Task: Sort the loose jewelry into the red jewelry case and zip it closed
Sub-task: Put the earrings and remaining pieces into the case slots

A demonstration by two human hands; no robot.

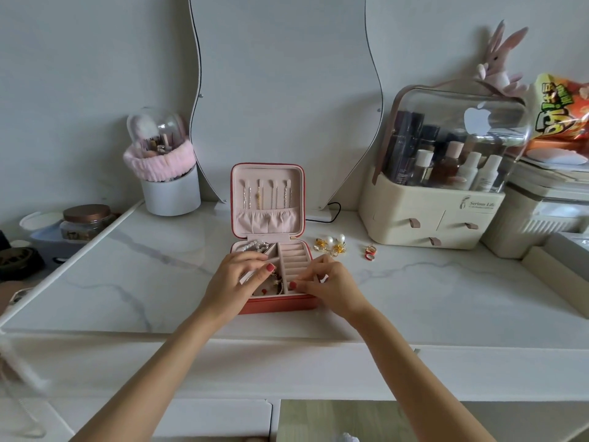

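The white marble bench point(134, 282) runs wide in front of me, with a wavy mirror point(287, 90) leaning on the wall at the far side. Far right stands a cream cosmetics organizer point(433, 215) with a clear domed lid, bottles inside, a pink plush rabbit point(500, 62) on top and an orange snack bag point(561, 113) beside it. Far left is a white brush holder point(170, 194) wrapped in a pink headband, and a copper-lidded jar point(86, 221) sits beyond the bench's left edge.

The red jewelry case point(277, 306) lies open in the middle, lid upright with chains hanging inside it. A pearl strand point(253, 246) fills its far-left compartment. Just right of the case, loose on the bench, lie pearl earrings point(333, 244) and, further right, small red rings point(370, 252).

Both my forearms reach in from the near edge, converging on the case. My left hand point(236, 279) rests over the case's left compartments, fingers bent down onto a divider, hiding what lies beneath. My right hand point(328, 282) sits at the case's near-right corner, fingers curled together in a pinch over the ring rolls; I cannot tell what it pinches, if anything.
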